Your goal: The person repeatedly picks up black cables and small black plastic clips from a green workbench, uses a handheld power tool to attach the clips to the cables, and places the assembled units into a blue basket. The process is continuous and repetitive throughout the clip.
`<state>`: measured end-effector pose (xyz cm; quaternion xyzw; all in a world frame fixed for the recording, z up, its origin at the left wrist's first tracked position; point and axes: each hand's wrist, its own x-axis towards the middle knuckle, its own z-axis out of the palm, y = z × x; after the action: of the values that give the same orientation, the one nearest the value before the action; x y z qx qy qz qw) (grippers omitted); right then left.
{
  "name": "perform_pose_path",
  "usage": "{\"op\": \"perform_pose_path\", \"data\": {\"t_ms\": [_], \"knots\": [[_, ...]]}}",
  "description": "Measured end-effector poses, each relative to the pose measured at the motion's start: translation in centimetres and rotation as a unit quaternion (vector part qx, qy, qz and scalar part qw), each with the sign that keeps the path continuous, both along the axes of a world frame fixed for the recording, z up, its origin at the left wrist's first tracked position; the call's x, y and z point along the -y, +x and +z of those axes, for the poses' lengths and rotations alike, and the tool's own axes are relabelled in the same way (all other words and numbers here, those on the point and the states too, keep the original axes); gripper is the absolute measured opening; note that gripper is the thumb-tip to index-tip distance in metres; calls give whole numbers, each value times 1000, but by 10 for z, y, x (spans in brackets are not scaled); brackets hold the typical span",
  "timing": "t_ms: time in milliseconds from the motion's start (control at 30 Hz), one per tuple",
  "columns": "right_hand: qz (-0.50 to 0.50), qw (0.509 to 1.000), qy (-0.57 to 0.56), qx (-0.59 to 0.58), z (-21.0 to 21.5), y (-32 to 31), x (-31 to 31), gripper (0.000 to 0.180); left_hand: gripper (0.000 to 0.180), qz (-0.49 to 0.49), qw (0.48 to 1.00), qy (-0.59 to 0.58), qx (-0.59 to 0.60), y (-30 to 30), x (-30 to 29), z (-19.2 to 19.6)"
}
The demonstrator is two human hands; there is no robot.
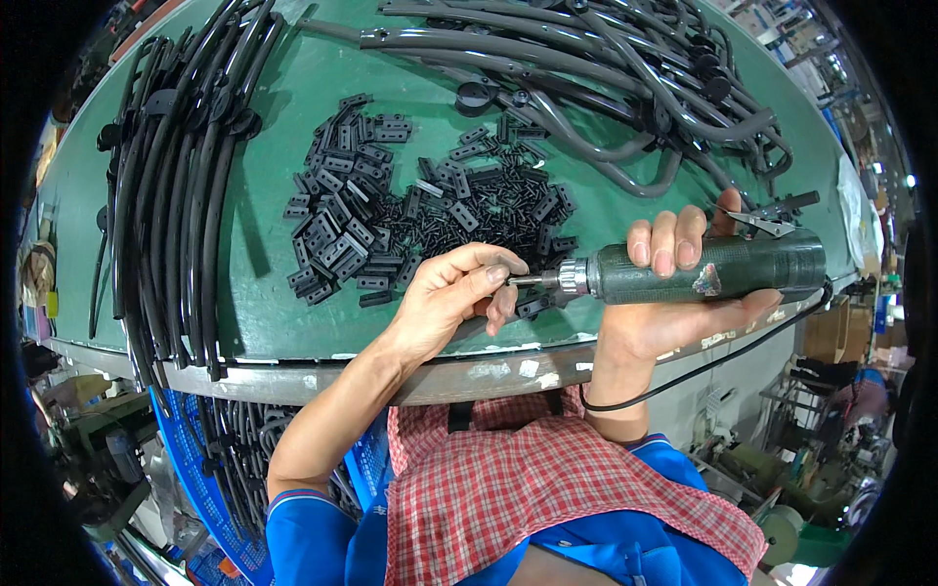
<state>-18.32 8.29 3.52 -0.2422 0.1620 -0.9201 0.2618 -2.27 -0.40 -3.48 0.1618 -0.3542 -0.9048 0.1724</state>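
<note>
My right hand [684, 264] is wrapped round a dark green electric screwdriver [640, 273], held level with its bit pointing left. A black cord curves down from its back end. At the tip of the bit, my left hand [464, 288] pinches with thumb and fingers; whatever is between them is too small and covered to make out. Just beyond my hands, small black screws [469, 215] lie in a heap. Black slotted plastic blocks [342, 239] are piled to its left, with some mixed among the screws.
Bent dark metal tubes [176, 195] lie stacked at the left of the green table [264, 303]. More curved tubes [586, 78] spread across the far right. Cutting pliers [767, 225] rest behind the screwdriver. A blue crate [210, 488] with tubes stands below the table edge.
</note>
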Motion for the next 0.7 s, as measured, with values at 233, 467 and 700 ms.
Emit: {"op": "perform_pose_path", "data": {"t_ms": [233,467,700], "knots": [[-4,998,-2,-55,3,4,-5,93,26,-5,997,-77,21,1,-2,3],[8,992,41,-115,14,-11,-25,86,38,119,749,-645,97,12,-11,9],[20,984,97,-151,6,12,-19,116,33,24,674,-715,182,11,-23,-7]]}}
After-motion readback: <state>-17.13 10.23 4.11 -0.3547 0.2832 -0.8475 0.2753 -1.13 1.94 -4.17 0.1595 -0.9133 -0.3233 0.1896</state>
